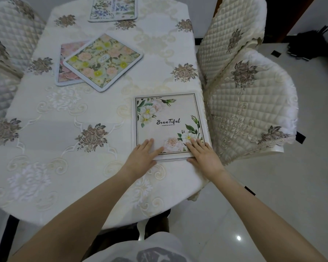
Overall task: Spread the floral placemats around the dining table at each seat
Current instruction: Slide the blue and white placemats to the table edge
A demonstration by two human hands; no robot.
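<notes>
Both hands, left hand [143, 156] and right hand [202, 155], press flat with fingers spread, grasping nothing, on a "Beautiful" placemat [169, 121] at one seat; a blue-flowered placemat [113, 8] lies placed, while two stacked placemats [95, 61] await.

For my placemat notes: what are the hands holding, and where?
Nothing gripped: left hand and right hand press flat on the near corners of the Beautiful placemat.

My left hand [140, 157] and right hand [203, 156] are lying flat on the near edge of a placemat [169, 125] at the desk's [68, 167] right side, beside a chair [250, 110]. Farther off, two mats are overlapping, one [102, 61] lying atop another [68, 52]. A fourth [114, 8] is sitting at what seems the far end.
</notes>
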